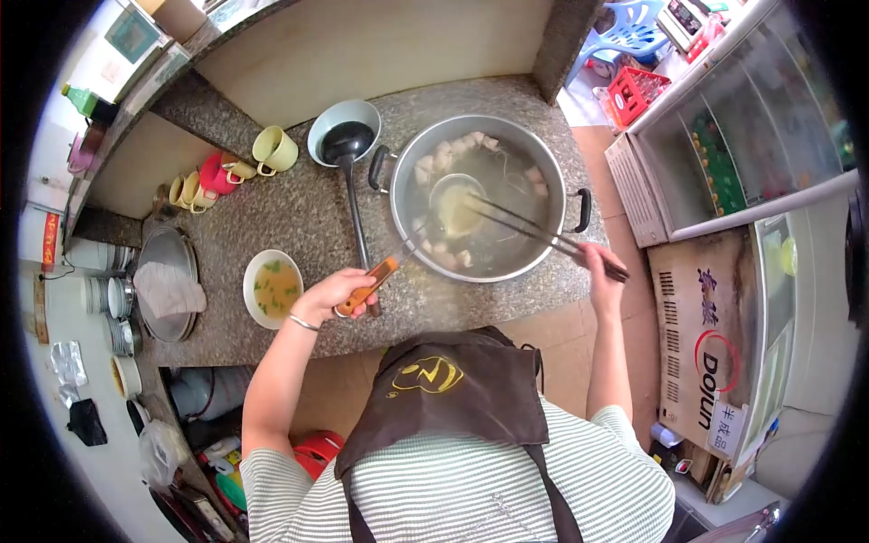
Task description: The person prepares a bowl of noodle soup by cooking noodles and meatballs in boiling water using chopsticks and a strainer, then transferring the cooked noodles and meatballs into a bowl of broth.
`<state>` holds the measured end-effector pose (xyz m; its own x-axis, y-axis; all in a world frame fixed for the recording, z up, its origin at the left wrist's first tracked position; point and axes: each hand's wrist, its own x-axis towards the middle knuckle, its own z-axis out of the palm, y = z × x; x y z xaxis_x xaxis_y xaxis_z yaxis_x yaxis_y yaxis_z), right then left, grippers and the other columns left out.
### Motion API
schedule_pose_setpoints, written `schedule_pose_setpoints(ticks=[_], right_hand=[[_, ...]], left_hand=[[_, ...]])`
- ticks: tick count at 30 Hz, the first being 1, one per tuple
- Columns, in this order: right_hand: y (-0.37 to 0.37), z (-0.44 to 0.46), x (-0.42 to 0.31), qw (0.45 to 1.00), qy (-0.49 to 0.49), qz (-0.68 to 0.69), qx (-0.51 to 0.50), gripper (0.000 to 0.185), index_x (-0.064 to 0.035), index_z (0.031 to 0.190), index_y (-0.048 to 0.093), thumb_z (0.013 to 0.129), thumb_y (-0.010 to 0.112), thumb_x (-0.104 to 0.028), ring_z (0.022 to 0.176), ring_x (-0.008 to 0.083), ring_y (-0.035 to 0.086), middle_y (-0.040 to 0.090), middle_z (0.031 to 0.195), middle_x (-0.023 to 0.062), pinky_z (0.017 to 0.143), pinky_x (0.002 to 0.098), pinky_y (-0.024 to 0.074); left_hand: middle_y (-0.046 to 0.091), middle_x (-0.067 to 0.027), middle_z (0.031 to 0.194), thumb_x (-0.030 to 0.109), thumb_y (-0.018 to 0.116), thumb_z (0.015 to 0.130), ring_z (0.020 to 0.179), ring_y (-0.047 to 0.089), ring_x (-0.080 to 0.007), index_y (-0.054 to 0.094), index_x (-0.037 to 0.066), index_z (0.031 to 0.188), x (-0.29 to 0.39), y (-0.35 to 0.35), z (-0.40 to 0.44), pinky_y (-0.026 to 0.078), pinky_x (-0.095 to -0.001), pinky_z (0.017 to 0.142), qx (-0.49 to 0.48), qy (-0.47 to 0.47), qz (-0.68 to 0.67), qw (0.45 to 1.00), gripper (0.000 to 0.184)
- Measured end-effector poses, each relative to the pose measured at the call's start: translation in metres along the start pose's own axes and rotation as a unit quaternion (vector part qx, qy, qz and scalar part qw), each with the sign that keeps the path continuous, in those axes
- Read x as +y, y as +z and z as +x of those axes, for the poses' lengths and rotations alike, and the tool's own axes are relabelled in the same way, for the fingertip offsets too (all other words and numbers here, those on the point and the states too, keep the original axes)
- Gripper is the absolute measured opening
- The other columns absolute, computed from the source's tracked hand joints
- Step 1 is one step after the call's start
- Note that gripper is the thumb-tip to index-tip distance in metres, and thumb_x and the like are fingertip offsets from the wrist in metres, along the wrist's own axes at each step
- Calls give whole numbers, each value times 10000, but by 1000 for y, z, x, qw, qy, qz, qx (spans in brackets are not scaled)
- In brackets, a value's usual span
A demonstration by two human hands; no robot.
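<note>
From the head view, looking down, my left hand (339, 294) is curled round the wooden handle of a strainer (369, 286), just over the front edge of the counter (317, 204). The strainer's round bowl sits in the cloudy liquid of the big metal pot (489, 274), toward the counter's right end, and carries pale food whose kind I cannot make out. My right hand (605, 271) pinches a pair of dark chopsticks (534, 233) near their thick ends, beyond the pot's lower right rim; they slant in over that rim, and their tips reach the pale food in the strainer. Pale chunks (468, 145) lie round the inside of the pot.

Near the front edge, just left of my left hand, stands a white bowl (249, 288) of broth with green bits. A black ladle (353, 204) rests its head in a pale blue bowl (319, 127) by the back edge, its handle running toward the front edge. Farther left along the back stands a yellow cup (274, 149); a cloth (170, 290) lies on a round tray (170, 244) at the left end.
</note>
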<state>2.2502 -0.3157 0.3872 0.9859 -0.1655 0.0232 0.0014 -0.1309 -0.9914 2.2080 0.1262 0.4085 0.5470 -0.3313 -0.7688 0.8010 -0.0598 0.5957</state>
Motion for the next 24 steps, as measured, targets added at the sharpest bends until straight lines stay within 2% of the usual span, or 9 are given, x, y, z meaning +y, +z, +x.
schedule_pose_setpoints(ticks=[7, 11, 13, 14, 15, 17, 19, 22, 24], right_hand=[[-30, 14, -13, 996, -30, 30, 84, 156, 31, 923, 632, 881, 541, -88, 815, 134, 589, 616, 885, 69, 726, 272, 502], [-8, 22, 20, 974, -154, -166, 28, 101, -2, 909, 643, 829, 581, -10, 725, 116, 555, 611, 819, 60, 652, 223, 441], [8, 16, 33, 969, -96, -226, -10, 102, -2, 906, 643, 826, 598, -44, 690, 124, 563, 616, 801, 70, 629, 227, 444], [15, 12, 38, 973, -61, -220, -34, 111, 0, 909, 644, 828, 601, -63, 688, 127, 577, 624, 806, 87, 624, 229, 448], [20, 9, 42, 975, -26, -213, -59, 123, 2, 911, 644, 830, 605, -82, 686, 130, 591, 632, 812, 103, 620, 231, 452], [23, 1, 46, 977, 30, -193, -88, 151, 15, 923, 645, 849, 590, -104, 736, 144, 618, 651, 849, 112, 661, 246, 482], [24, -3, 49, 991, 99, 60, -61, 201, 44, 952, 630, 871, 568, -129, 784, 166, 628, 650, 888, 113, 710, 276, 513], [15, -6, 26, 994, 67, 90, -11, 224, 55, 957, 621, 883, 555, -146, 802, 168, 625, 642, 881, 105, 724, 290, 523], [10, -5, 22, 994, 51, 94, 12, 217, 48, 947, 627, 883, 555, -147, 793, 160, 622, 643, 877, 97, 718, 282, 519]], left_hand=[[554, -20, 681, 209, 459, 914, 426, 476, -62, 524, 29, 954, -5, 3, -3, 366, -183, 339, -39, 30, -140, 989, 196], [538, -29, 670, 227, 459, 909, 424, 491, -104, 498, 53, 911, 4, 24, 8, 384, -240, 350, 70, 36, -23, 997, 178], [525, -31, 646, 238, 476, 894, 433, 505, -103, 482, 38, 902, 12, 39, 10, 398, -250, 356, 166, 25, 235, 957, 201], [572, -112, 652, 223, 476, 872, 506, 584, -221, 479, 6, 923, 13, 44, 12, 470, -353, 437, 187, 41, 342, 920, 223], [572, -112, 652, 223, 476, 872, 506, 584, -221, 479, 6, 923, 9, 46, 16, 470, -353, 437, 190, 42, 340, 920, 223], [614, -234, 751, 157, 430, 842, 734, 631, -358, 484, -65, 1030, -3, 52, 26, 506, -447, 648, 230, 96, 590, 768, 295], [609, -266, 793, 139, 424, 822, 800, 600, -411, 481, -88, 1048, 7, 64, 16, 480, -473, 736, 217, 68, 577, 785, 326], [610, -240, 750, 136, 425, 836, 699, 624, -362, 458, -90, 1053, 1, 60, 19, 506, -441, 634, 195, 118, 612, 757, 315], [605, -181, 701, 152, 422, 866, 548, 615, -261, 447, -73, 1024, 13, 59, 12, 501, -372, 489, 106, 9, 390, 915, 276]])
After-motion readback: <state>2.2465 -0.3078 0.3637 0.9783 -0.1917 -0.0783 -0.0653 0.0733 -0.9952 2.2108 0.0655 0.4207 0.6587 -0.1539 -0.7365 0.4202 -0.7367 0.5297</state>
